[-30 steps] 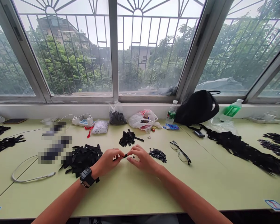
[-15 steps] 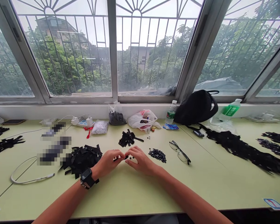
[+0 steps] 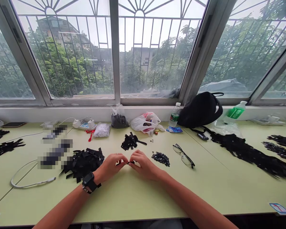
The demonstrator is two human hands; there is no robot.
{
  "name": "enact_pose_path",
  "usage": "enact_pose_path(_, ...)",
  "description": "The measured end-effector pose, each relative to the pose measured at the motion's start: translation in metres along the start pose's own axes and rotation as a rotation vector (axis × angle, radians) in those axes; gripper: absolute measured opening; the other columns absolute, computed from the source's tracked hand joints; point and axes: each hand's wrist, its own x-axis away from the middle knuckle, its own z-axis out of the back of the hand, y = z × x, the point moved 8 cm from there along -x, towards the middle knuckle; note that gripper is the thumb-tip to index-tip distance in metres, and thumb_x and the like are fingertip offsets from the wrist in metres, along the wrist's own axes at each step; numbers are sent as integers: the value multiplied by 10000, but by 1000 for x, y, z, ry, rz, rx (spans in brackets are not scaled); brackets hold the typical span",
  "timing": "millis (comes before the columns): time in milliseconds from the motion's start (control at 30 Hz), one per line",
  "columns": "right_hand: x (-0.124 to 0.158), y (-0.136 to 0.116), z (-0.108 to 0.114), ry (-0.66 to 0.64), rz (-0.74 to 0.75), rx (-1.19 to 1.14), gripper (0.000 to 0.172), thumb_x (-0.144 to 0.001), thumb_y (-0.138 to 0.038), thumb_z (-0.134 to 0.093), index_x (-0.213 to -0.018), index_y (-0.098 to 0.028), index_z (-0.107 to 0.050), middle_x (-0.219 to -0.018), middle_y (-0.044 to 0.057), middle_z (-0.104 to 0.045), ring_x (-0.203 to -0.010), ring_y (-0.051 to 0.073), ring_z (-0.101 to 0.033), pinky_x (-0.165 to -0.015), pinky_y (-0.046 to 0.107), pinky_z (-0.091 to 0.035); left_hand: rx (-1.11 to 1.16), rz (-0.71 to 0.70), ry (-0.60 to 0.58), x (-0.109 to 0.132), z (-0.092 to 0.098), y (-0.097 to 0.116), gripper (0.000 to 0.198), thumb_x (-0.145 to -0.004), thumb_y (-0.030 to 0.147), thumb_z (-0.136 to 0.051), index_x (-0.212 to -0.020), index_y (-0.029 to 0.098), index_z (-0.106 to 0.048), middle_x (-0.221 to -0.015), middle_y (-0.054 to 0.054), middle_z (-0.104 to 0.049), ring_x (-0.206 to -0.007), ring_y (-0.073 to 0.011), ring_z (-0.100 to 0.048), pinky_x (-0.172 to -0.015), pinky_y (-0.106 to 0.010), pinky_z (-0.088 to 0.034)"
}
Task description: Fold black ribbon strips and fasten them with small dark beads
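Both my hands meet over the middle of the table, fingertips pinched. My left hand (image 3: 111,165), with a watch on the wrist, is closed on a short black fabric strip (image 3: 131,162). My right hand (image 3: 145,166) pinches the strip's other end; any small part between the fingertips is too tiny to make out. Beside my left hand lies a heap of cut black strips (image 3: 84,163). A pile of small shiny black pieces (image 3: 161,158), ring-like in look, is to the right of my right hand. Beyond the fingers sits a smaller bunch of black strips (image 3: 130,141).
Eyeglasses (image 3: 184,156) lie right of the small pieces. Along the back stand plastic bags (image 3: 145,122), a bottle (image 3: 174,115) and a black backpack (image 3: 200,109). A white cable (image 3: 33,183) curls at left. A long row of black strips (image 3: 250,152) lies at right.
My right fingertips have shifted slightly and now pinch the strip's end. The strip shows straighter between the two hands. Loose small pieces beneath the fingers no longer show.
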Motion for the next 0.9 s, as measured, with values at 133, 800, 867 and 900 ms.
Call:
enact_pose_path(133, -1, -1, 3, 23, -6, -12, 51, -997, -212, -660, -959, -239, -680, -935, 29, -726, -994, 225, -616, -905, 371, -491, 1, 3, 4, 0, 0, 0, 162, -1017, 190, -593, -983, 221, -748, -923, -14, -737, -773, -144, -615, -727, -252, -464)
enact_pose_path(800, -2, 1, 12, 93, -27, -6, 112, -937, -132, -669, -889, -233, -678, -902, 30, -740, -914, 223, -640, -847, 375, -505, -3, 26, 16, -1, -1, -1, 169, -1016, 195, -592, -958, 225, -747, -885, 4, -760, -750, -136, -630, -710, -240, -473)
enact_pose_path(867, -2, 3, 14, 99, -38, -7, 116, -935, -125, -671, -900, -236, -681, -906, 28, -741, -921, 224, -638, -855, 377, -502, -6, 33, 11, -1, -1, 0, 171, -1018, 200, -586, -967, 223, -748, -871, 1, -755, -738, -136, -622, -696, -240, -470)
enact_pose_path(900, -2, 4, 15, 103, -43, -7, 119, -935, -123, -671, -902, -237, -682, -903, 27, -740, -923, 226, -636, -857, 377, -501, -5, 35, 10, -1, 0, 0, 175, -1018, 200, -581, -969, 221, -747, -874, -1, -756, -735, -137, -620, -693, -240, -470)
